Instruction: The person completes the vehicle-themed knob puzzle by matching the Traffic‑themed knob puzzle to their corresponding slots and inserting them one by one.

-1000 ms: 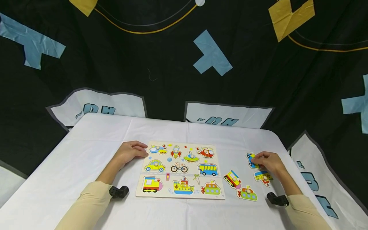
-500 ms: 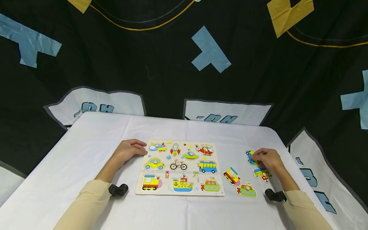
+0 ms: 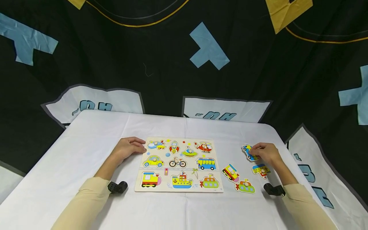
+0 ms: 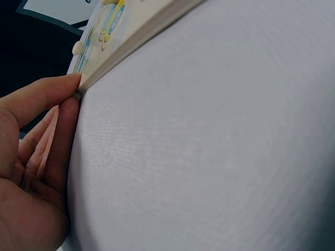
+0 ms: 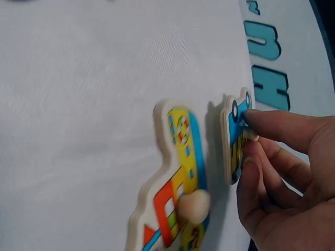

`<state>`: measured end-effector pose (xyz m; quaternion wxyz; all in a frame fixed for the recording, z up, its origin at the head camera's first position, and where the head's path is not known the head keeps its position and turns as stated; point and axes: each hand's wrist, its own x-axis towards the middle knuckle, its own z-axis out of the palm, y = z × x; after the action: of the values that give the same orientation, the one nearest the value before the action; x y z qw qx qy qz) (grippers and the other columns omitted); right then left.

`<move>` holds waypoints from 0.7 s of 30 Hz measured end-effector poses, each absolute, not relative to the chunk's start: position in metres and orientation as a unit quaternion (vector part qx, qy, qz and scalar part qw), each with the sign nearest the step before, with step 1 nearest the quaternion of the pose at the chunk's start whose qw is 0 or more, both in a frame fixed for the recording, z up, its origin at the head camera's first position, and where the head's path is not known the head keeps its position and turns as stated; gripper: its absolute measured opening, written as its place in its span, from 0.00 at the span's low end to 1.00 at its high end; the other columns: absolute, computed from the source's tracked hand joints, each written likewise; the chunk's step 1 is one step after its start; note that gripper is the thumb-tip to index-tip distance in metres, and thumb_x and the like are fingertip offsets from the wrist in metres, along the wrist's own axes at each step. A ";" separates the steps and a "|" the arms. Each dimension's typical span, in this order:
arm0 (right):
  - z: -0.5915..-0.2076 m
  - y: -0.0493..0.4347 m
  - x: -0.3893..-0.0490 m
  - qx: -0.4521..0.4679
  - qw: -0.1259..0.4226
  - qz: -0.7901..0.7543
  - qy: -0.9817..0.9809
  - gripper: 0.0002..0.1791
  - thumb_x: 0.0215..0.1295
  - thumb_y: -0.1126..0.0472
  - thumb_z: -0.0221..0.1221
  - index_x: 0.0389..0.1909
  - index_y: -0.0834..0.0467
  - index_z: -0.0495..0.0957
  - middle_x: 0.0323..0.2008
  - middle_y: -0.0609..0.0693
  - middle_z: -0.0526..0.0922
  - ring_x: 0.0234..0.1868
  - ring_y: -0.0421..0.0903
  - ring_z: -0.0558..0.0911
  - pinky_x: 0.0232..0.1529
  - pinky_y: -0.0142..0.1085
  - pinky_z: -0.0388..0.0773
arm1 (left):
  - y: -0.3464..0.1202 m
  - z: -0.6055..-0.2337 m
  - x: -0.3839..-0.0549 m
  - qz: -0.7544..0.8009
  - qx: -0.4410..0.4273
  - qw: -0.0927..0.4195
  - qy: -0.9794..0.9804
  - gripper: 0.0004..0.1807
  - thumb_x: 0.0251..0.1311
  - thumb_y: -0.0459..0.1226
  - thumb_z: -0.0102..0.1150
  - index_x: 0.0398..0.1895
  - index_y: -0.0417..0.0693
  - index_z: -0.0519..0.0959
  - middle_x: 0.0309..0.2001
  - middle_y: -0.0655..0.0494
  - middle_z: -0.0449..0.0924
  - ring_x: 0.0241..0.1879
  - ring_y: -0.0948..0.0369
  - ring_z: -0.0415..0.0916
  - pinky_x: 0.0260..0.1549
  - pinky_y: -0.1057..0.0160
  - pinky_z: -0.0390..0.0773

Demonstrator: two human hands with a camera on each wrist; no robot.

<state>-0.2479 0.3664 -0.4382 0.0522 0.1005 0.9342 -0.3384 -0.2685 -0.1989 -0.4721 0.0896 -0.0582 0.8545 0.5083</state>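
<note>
A wooden vehicle puzzle board [image 3: 167, 166] lies on the white table. At its far left corner, my left hand [image 3: 126, 148] pinches the edge between thumb [image 4: 47, 93] and finger. To the right of the board, my right hand [image 3: 267, 152] pinches a blue and yellow bus puzzle piece [image 3: 248, 152]. In the right wrist view the bus piece [image 5: 235, 133] stands tilted on edge, its knob mostly hidden by the fingers. Just nearer lies a ship puzzle piece [image 3: 262, 170] with a round wooden knob [image 5: 193, 206].
A train piece [image 3: 230, 172] and a submarine piece [image 3: 245, 186] lie right of the board. Knobbed pieces, such as the car [image 3: 153, 160] and helicopter [image 3: 203, 147], sit in the board. A black curtain [image 3: 161, 64] hangs behind the table [image 3: 161, 210].
The right hand has tilted the bus piece up and shifted it slightly left. The left hand keeps its place at the board's edge. The head view has tilted down a little.
</note>
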 end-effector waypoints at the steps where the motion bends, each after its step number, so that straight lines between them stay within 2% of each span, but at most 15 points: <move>1: -0.436 0.364 -0.247 0.094 0.053 -0.335 0.936 0.21 0.64 0.48 0.66 0.46 0.62 0.83 0.45 0.61 0.83 0.44 0.52 0.75 0.38 0.39 0.70 | -0.199 -0.472 -0.269 0.509 -0.058 0.090 0.854 0.25 0.54 0.42 0.73 0.55 0.46 0.83 0.38 0.56 0.91 0.46 0.57 0.83 0.50 0.59 0.73; 7: -0.428 0.347 -0.248 0.055 0.062 -0.332 0.940 0.18 0.64 0.51 0.66 0.46 0.61 0.84 0.46 0.61 0.86 0.42 0.50 0.79 0.39 0.38 0.72 | -0.200 -0.473 -0.269 0.508 -0.054 0.089 0.855 0.25 0.53 0.42 0.74 0.55 0.45 0.83 0.36 0.57 0.90 0.47 0.58 0.83 0.53 0.57 0.72; 17: -0.420 0.310 -0.250 0.000 0.080 -0.338 0.938 0.13 0.58 0.55 0.71 0.39 0.59 0.85 0.31 0.51 0.86 0.33 0.48 0.79 0.36 0.37 0.74 | -0.200 -0.472 -0.269 0.510 -0.061 0.094 0.853 0.26 0.53 0.42 0.74 0.56 0.45 0.82 0.37 0.56 0.90 0.46 0.58 0.83 0.53 0.57 0.74; 21: -0.419 0.294 -0.250 -0.023 0.089 -0.339 0.936 0.11 0.57 0.57 0.71 0.37 0.59 0.86 0.28 0.49 0.85 0.32 0.47 0.78 0.36 0.37 0.73 | -0.200 -0.472 -0.269 0.510 -0.062 0.095 0.852 0.26 0.54 0.42 0.74 0.56 0.45 0.82 0.37 0.56 0.90 0.46 0.58 0.83 0.54 0.56 0.73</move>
<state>-0.2498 0.2943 -0.4192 0.0885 -0.0226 0.9363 -0.3390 -0.2693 -0.1998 -0.4720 0.0954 -0.0618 0.8524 0.5104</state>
